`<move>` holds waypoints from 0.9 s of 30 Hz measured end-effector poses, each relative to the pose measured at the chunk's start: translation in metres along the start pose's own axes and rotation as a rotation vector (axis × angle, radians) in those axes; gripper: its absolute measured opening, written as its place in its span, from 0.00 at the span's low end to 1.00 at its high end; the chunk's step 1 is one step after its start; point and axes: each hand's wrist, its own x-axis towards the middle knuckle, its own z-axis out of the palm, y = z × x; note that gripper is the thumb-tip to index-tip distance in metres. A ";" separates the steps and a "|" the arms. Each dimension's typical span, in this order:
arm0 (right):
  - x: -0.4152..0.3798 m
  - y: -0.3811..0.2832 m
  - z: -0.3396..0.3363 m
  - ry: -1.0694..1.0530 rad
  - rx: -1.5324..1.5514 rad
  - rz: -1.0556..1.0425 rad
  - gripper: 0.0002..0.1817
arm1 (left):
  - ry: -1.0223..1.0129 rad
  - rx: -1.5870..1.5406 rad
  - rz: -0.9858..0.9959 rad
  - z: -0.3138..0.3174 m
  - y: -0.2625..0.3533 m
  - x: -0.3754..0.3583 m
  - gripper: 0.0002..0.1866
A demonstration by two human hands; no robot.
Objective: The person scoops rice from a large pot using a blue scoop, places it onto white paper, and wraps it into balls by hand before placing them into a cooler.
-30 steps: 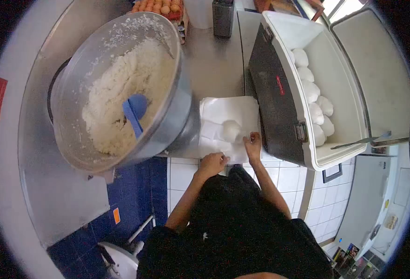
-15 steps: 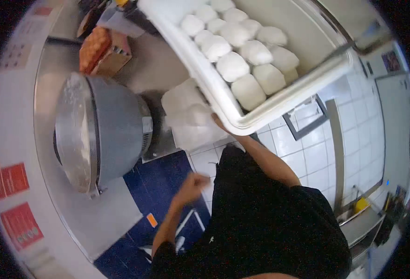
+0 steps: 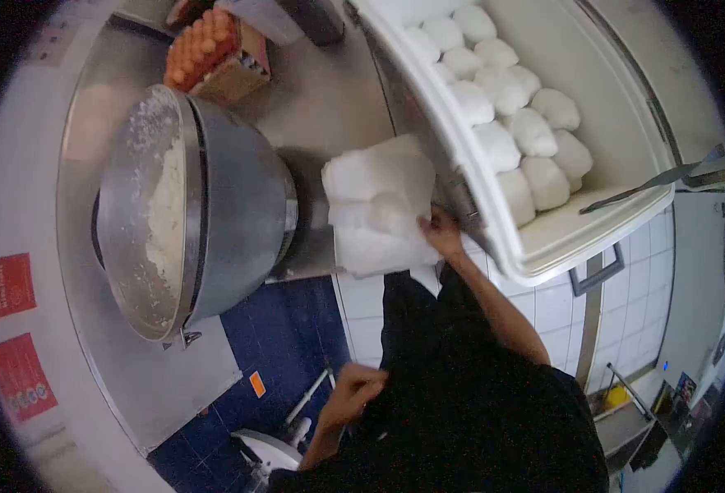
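My right hand (image 3: 442,234) is at the right edge of a stack of white sheets (image 3: 362,177), its thumb and fingers closed on that edge. A pale round patch shows on the middle of the sheets. My left hand (image 3: 357,393) hangs low in front of my black shirt, fingers curled and nothing visible in them. Just right of the sheets stands a large white tub (image 3: 502,238) holding many rounded white dough balls (image 3: 535,131). A dark flat strip (image 3: 650,187) lies across the tub's near right corner.
On the left, a big grey mixing bowl (image 3: 239,214) with a clear flour-dusted cover stands on the steel counter (image 3: 338,90). A tray of brown eggs (image 3: 202,49) sits on a carton behind it. Below are a blue floor (image 3: 288,329) and white tiles.
My view has shifted, so the tub sits further right and the sheets are more visible. My right hand now shows clearly at the sheets' edge. My left hand stays low, curled.
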 end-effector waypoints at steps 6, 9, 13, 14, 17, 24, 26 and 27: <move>0.027 -0.008 -0.005 0.080 -0.270 -0.104 0.25 | 0.527 -0.277 -0.120 -0.101 0.007 0.094 0.09; 0.040 -0.023 -0.016 -0.147 -0.651 0.002 0.35 | 0.481 0.535 0.201 -0.098 -0.069 0.194 0.13; 0.038 -0.061 -0.012 0.196 -0.546 -0.215 0.35 | 0.464 0.567 0.337 -0.083 -0.075 0.237 0.30; 0.047 -0.070 -0.012 0.182 -0.386 -0.102 0.37 | 0.525 0.640 0.394 -0.081 -0.070 0.241 0.36; 0.052 -0.080 -0.008 0.205 -0.291 -0.052 0.37 | 0.495 0.649 0.348 -0.070 -0.077 0.258 0.47; -0.014 -0.131 0.023 0.307 -0.411 -0.414 0.07 | 0.413 0.422 0.461 -0.100 -0.077 0.265 0.45; -0.029 -0.129 0.025 0.297 -0.475 -0.409 0.07 | 0.414 0.712 0.607 -0.120 -0.059 0.248 0.39; -0.036 -0.129 0.027 0.287 -0.538 -0.432 0.07 | 0.388 0.722 0.604 -0.123 -0.062 0.255 0.39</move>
